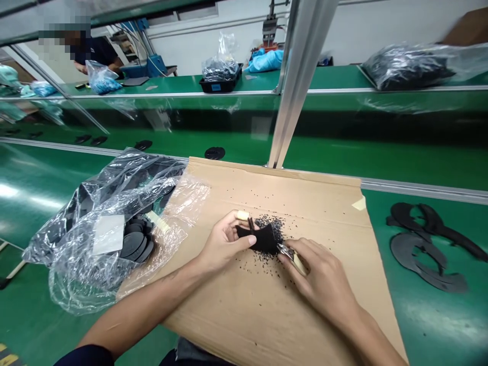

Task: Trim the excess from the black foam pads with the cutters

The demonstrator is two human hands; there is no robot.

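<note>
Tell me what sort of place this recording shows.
Likely a factory workshop: a long green workbench, a clear bag of black parts, and pliers-like cutters in the right hand beside scattered black scraps.

Black piece [264, 240] meets nippers [286, 251]!
Concave-topped, it's tilted below centre frame; they're silver-tipped, pale-handled, right at its lower-right corner.

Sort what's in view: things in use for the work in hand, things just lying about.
In use:
black piece, in the left hand
pliers, in the right hand
cardboard with black scraps, underneath
plastic bag of dark parts, probably

Apparently lying about:
black tray on the shelf
blue bundle beside it
</note>
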